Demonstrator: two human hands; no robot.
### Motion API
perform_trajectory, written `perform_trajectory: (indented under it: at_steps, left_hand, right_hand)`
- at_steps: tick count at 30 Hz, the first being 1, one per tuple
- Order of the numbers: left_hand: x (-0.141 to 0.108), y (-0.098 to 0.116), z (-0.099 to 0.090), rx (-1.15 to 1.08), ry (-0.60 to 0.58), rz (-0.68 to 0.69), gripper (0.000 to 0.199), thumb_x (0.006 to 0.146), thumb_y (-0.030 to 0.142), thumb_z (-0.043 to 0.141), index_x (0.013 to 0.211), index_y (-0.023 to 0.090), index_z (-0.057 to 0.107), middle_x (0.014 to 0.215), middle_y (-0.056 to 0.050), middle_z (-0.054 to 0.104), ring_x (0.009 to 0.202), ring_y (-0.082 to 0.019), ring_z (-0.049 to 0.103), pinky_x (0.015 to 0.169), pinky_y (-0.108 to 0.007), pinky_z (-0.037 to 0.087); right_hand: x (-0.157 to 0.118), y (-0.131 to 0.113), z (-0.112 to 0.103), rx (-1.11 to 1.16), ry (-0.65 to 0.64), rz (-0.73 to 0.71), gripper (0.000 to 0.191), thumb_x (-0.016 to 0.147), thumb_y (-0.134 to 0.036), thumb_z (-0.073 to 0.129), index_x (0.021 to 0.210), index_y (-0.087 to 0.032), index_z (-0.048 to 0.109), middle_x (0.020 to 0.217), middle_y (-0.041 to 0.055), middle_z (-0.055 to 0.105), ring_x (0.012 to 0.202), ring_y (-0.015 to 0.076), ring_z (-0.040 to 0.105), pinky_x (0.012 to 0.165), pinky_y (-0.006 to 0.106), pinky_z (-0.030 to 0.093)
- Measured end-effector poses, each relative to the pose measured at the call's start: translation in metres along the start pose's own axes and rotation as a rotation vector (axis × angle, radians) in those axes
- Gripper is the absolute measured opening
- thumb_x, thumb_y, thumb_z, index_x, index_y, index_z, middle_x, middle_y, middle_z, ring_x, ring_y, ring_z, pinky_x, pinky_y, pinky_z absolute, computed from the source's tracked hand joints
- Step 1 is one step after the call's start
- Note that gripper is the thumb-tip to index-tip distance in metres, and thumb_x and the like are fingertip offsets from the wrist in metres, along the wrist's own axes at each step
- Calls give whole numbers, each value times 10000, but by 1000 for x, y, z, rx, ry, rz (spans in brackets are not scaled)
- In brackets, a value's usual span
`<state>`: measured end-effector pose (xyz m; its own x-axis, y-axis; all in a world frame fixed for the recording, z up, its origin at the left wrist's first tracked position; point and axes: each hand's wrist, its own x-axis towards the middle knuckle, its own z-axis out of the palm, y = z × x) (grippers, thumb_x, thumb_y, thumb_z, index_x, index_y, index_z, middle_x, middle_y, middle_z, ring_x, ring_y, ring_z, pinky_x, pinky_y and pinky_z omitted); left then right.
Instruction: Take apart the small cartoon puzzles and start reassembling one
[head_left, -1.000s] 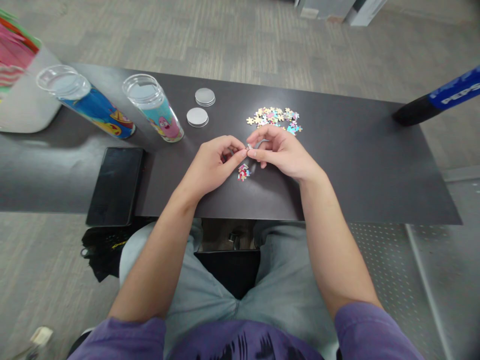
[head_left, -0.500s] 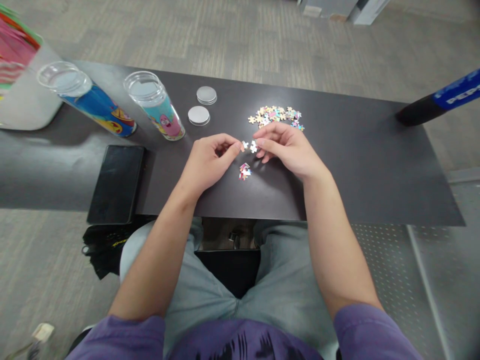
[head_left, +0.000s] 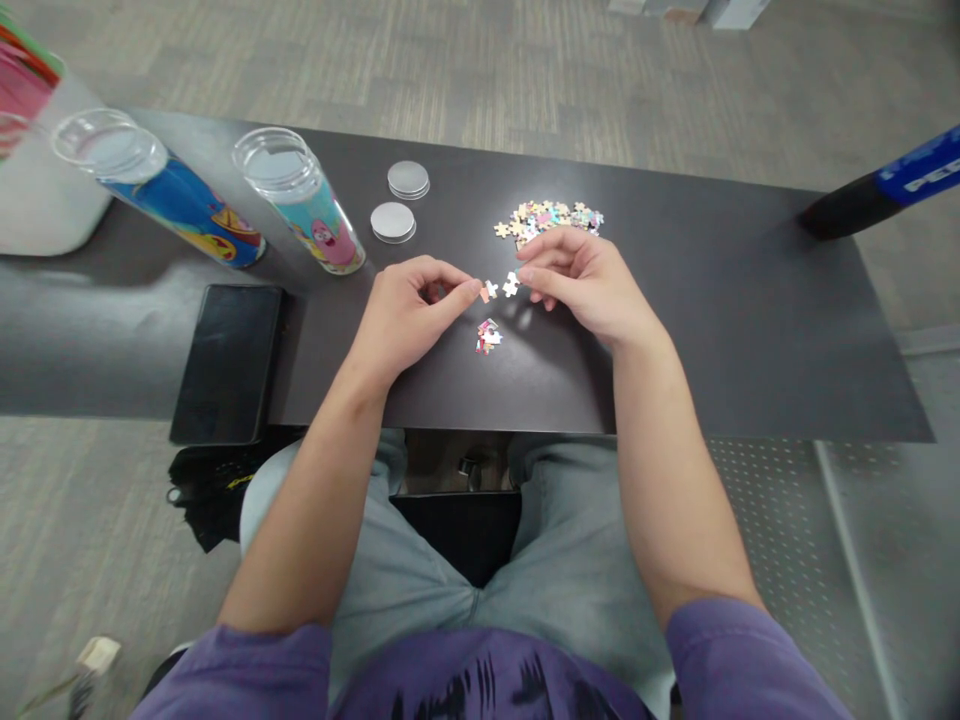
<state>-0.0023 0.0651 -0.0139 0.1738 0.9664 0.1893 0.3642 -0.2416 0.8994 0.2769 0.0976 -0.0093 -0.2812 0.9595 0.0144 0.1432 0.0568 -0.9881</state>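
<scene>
Between thumb and forefinger, my left hand (head_left: 418,308) pinches a small orange and white jigsaw piece (head_left: 490,290). My right hand (head_left: 581,280) grips a white-looking jigsaw piece (head_left: 511,285) by its edge, a small gap away from the left one. Both pieces are held just above the dark table (head_left: 720,320). Nearer to me, below the fingertips, lies a little cluster of coloured jigsaw pieces (head_left: 489,338). A larger heap of jigsaw pieces (head_left: 544,216) is spread behind my right hand, which hides part of it.
Two clear-topped picture tubes, one blue (head_left: 180,205) and one turquoise (head_left: 319,215), stand at the left beside two round silver lids (head_left: 392,222). A black tablet-like device (head_left: 227,365) lies near the front edge. A white container (head_left: 45,195) is far left, a blue-black cylinder (head_left: 862,198) far right.
My right hand has drawn its jigsaw piece slightly away from the left one, and its angle has changed a little. The left hand keeps its hold. The camera view has shifted slightly.
</scene>
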Motion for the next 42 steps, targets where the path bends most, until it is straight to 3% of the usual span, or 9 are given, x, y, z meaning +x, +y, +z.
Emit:
perform_trajectory:
  at_steps: [8, 13, 19, 25, 27, 31, 35, 39, 42]
  left_hand:
    - [2, -5, 2, 284, 71, -34, 131, 1058, 236, 857, 970, 216, 952, 865, -1, 802, 738, -166, 566, 770, -364, 428]
    - [3, -3, 2, 276, 68, -55, 92, 1058, 231, 856, 1008, 219, 932, 848, 9, 783, 743, -174, 582, 756, -350, 433]
    - [2, 2, 1, 331, 57, -75, 92, 1048, 245, 847, 992, 228, 918, 826, 4, 757, 739, -182, 589, 754, -350, 448]
    - [2, 4, -2, 357, 33, -117, 122, 1050, 315, 834, 1016, 237, 921, 824, 10, 744, 732, -178, 586, 740, -343, 435]
    - [2, 2, -2, 362, 33, -120, 134, 1045, 335, 834, 1016, 241, 925, 823, 11, 739, 740, -181, 598, 743, -342, 439]
    - [3, 0, -1, 376, 32, -112, 135, 1038, 335, 831, 1004, 244, 924, 810, 11, 728, 735, -185, 607, 750, -350, 442]
    - [3, 0, -1, 380, 26, -118, 130, 1033, 330, 827, 997, 250, 923, 807, 11, 726, 723, -189, 600, 746, -357, 443]
    - [3, -2, -1, 369, 28, -114, 135, 1030, 339, 824, 1005, 250, 923, 821, 6, 738, 735, -193, 615, 754, -357, 455]
    - [3, -3, -2, 374, 26, -114, 146, 1034, 364, 823, 1005, 256, 917, 826, 4, 740, 741, -197, 617, 757, -358, 458]
  right_hand:
    - [-5, -1, -16, -41, 128, -4, 536, 824, -600, 1232, 1010, -322, 813, 872, 7, 770, 767, 217, 692, 603, 361, 558]
    - [-11, -9, -24, -60, 151, 6, 585, 778, -650, 1258, 1005, -324, 828, 855, 8, 791, 764, 224, 682, 647, 383, 576]
    - [-20, -10, -51, -179, 196, -29, 553, 826, -622, 1227, 1047, -306, 831, 883, 23, 787, 854, 260, 743, 740, 402, 589]
    - [-33, -5, -82, -288, 153, 114, 486, 846, -521, 1200, 1069, -311, 823, 925, 36, 847, 907, 281, 781, 863, 439, 652]
    - [-36, -3, -93, -401, 238, 121, 392, 885, -452, 1146, 1044, -303, 820, 931, 46, 849, 916, 292, 785, 897, 463, 665]
    - [-36, 1, -110, -653, 530, 51, 204, 993, -390, 1001, 1061, -304, 828, 994, 69, 847, 923, 315, 782, 977, 529, 672]
    - [-28, 3, -97, -735, 417, 89, 91, 1033, -309, 911, 1116, -287, 881, 1080, 97, 873, 976, 328, 806, 1020, 540, 671]
    - [-16, 3, -74, -778, 318, 111, 142, 1062, -234, 866, 1197, -257, 907, 1159, 106, 878, 1076, 324, 803, 1070, 508, 655]
    - [-18, -4, -73, -810, 307, 122, 158, 1100, -224, 840, 1234, -258, 915, 1257, 114, 882, 1089, 318, 793, 1074, 503, 650]
